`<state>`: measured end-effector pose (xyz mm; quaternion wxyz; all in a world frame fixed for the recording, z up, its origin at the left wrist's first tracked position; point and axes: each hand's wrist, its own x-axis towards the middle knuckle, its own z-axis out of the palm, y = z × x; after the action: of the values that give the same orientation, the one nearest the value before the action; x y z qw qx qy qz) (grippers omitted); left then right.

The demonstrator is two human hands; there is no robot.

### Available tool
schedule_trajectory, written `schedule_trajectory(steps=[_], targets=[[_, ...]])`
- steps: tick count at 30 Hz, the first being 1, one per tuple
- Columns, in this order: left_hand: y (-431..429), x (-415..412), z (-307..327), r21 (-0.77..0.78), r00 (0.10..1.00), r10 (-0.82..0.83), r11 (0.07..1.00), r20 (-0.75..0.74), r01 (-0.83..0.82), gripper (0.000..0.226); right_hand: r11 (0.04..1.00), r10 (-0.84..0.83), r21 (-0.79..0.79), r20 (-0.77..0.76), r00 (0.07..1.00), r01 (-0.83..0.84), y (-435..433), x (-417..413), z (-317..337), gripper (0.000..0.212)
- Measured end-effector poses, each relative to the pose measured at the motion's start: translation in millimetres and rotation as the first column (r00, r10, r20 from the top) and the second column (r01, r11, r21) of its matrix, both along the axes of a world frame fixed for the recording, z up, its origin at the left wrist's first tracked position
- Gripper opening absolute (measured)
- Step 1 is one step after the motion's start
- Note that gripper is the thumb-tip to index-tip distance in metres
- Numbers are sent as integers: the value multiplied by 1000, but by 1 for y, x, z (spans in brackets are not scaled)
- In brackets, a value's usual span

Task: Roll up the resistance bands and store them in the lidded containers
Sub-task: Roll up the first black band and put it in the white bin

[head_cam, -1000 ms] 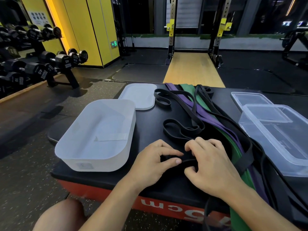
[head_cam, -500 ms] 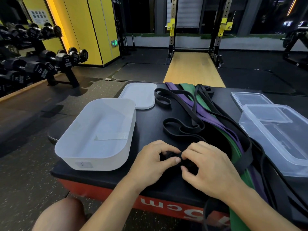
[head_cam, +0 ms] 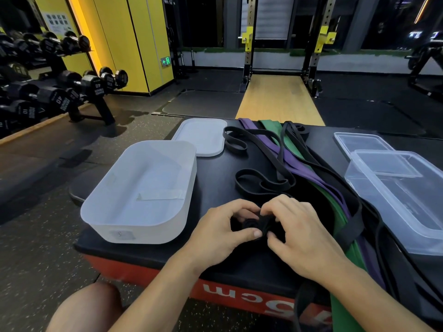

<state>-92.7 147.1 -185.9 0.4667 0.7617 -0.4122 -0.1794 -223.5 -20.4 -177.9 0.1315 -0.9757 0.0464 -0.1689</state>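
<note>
Both hands meet near the front edge of the table (head_cam: 215, 168), and the black band (head_cam: 251, 225) sits right between them as a small, tight coil. The left hand (head_cam: 220, 232) curls round the coil's left side with the thumb underneath. The right hand (head_cam: 304, 233) pinches it from the right, fingertips bent over the top. The loose rest of the band trails away just beyond the fingers in flat loops.

To the right of the right hand lie the green band (head_cam: 335, 207) and purple band (head_cam: 309, 174), with the clear container (head_cam: 354, 168) and its clear lid (head_cam: 359, 140) further right. To the left of the left hand stands the white container (head_cam: 134, 232), and the white lid (head_cam: 201, 136) lies beyond it.

A second ago the hands were apart with the band flat between them. They have since closed together, and the coil has bunched thicker.
</note>
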Motion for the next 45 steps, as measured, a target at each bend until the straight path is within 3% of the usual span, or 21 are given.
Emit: schedule_trajectory(steps=[4, 10, 18, 24, 28, 33, 45], targets=[[0, 0, 3, 15, 1000, -16, 1000, 8, 16, 47, 999, 43, -16, 23, 999, -43, -3, 1, -4, 30], [2, -1, 1, -42, 999, 4, 999, 37, -3, 83, 986, 122, 117, 12, 992, -123, -5, 2, -6, 34], [2, -1, 0, -37, 998, 10, 999, 66, -8, 74, 986, 160, -48, 44, 986, -158, -14, -1, -16, 29], [2, 1, 2, -21, 999, 7, 1000, 47, -6, 70, 992, 117, 44, 21, 993, -118, -10, -1, -11, 32], [5, 0, 3, -53, 999, 10, 999, 36, -9, 67, 975, 197, 112, -59, 979, -189, -11, 1, -11, 36], [8, -4, 4, -8, 986, -26, 1000, 165, 27, 69, 986, 156, 60, -30, 987, -154, -11, 1, -11, 48], [14, -1, 0, -72, 997, -5, 997, 72, 11, 70, 982, 138, 134, -2, 990, -136, -12, 4, -8, 46]])
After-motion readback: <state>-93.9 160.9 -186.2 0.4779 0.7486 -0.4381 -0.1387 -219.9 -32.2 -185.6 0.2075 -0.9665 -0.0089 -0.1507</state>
